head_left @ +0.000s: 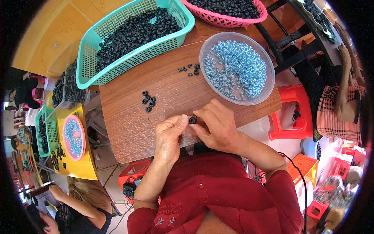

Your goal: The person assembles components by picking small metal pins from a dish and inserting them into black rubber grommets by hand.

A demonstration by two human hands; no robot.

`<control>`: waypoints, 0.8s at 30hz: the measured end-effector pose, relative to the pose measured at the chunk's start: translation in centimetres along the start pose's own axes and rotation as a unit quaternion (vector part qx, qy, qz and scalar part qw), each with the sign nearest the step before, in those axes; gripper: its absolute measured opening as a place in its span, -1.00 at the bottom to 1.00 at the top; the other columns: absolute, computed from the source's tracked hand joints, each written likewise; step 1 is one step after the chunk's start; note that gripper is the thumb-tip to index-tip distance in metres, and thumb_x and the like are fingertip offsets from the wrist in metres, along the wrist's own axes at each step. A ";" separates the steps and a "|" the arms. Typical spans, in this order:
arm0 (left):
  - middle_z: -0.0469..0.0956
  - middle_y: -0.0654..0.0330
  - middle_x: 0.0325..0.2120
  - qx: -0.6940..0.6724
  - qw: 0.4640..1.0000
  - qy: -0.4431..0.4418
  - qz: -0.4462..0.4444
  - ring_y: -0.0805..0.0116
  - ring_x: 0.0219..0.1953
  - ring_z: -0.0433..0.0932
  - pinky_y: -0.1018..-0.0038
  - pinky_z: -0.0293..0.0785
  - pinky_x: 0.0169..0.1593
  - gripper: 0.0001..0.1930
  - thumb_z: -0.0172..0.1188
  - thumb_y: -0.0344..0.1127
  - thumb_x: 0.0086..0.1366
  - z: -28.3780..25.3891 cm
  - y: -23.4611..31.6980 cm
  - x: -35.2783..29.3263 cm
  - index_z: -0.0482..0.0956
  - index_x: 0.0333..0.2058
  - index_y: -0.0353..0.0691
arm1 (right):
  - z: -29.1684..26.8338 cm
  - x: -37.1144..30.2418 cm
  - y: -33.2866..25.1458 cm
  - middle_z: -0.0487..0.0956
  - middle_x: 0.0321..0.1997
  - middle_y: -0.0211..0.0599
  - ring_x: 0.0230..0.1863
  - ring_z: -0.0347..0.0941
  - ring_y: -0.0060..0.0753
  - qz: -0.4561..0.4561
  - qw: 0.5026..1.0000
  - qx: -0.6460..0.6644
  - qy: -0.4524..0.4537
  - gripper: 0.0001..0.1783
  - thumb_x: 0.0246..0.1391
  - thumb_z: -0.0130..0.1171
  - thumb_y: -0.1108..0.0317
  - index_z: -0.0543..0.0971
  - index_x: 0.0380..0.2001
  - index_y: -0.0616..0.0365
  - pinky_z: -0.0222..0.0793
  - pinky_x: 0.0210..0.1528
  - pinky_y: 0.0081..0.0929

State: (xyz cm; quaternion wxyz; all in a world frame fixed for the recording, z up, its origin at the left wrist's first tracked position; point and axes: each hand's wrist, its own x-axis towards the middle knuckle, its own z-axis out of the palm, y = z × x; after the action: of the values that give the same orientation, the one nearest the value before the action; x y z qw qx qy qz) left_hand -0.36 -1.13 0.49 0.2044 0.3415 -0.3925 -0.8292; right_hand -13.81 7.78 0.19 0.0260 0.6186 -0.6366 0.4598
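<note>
My left hand (168, 137) and my right hand (216, 125) meet over the near edge of the brown wooden table (128, 132). Between their fingertips they pinch one small black rubber ring (193, 119). A cluster of several black rings (148, 101) lies on the table just beyond my left hand. A few more black pieces (190, 70) lie beside the clear round bowl (271, 84), which is full of silvery blue screws (237, 70). A teal basket (89, 74) heaped with black rings stands at the far left of the table.
A pink basket (230, 20) of black rings sits at the table's far edge. Red plastic stools (290, 117) stand to the right, where another person sits. On the left is a yellow table (80, 167) with similar baskets, a pink bowl and another person's arm.
</note>
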 end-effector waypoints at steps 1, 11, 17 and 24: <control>0.58 0.21 -0.49 0.002 1.000 -0.001 -0.001 0.51 -0.48 0.46 0.62 0.37 -0.33 -0.80 0.12 -0.36 0.31 0.0 -0.1 0.0 0.59 -0.38 -0.41 | 0.1 0.0 0.1 0.35 -0.52 -0.20 -0.48 0.31 -0.13 -0.008 1.000 0.001 0.002 -0.68 -0.35 0.31 0.49 0.45 -0.43 0.25 0.24 -0.48 -0.27; 0.52 0.28 -0.53 0.049 0.996 -0.005 0.072 0.57 -0.49 0.38 0.63 0.31 -0.35 -0.82 0.13 -0.41 0.30 0.8 -1.3 -0.6 0.59 -0.42 -0.44 | 0.4 -0.5 0.9 0.31 -0.60 -0.21 -0.55 0.31 -0.11 -0.017 0.998 0.064 -0.023 -0.76 -0.35 0.22 0.50 0.34 -0.59 0.18 0.19 -0.59 -0.19; 0.50 0.27 -0.57 0.037 0.995 0.027 0.094 0.56 -0.52 0.37 0.62 0.29 -0.39 -0.81 0.13 -0.42 0.30 1.0 -1.6 -0.5 0.59 -0.45 -0.43 | 1.5 -0.6 1.5 0.27 -0.68 -0.35 -0.67 0.25 -0.30 -0.061 0.995 0.077 0.024 -0.71 -0.38 0.33 0.56 0.42 -0.53 0.18 0.08 -0.67 -0.37; 0.55 0.23 -0.51 -0.007 0.999 0.019 0.041 0.54 -0.49 0.42 0.61 0.31 -0.37 -0.80 0.19 -0.34 0.27 -0.2 -1.5 -0.3 0.59 -0.40 -0.41 | 1.5 -0.4 1.4 0.32 -0.63 -0.23 -0.62 0.29 -0.13 -0.029 0.994 0.108 0.013 -0.73 -0.37 0.25 0.55 0.35 -0.56 0.17 0.18 -0.62 -0.24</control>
State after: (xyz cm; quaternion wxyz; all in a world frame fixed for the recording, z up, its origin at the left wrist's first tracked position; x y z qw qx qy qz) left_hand -0.11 -0.08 -0.67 0.2481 0.3392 -0.3967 -0.8161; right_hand -14.07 6.93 -1.71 -0.0197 0.6303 -0.5642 0.5329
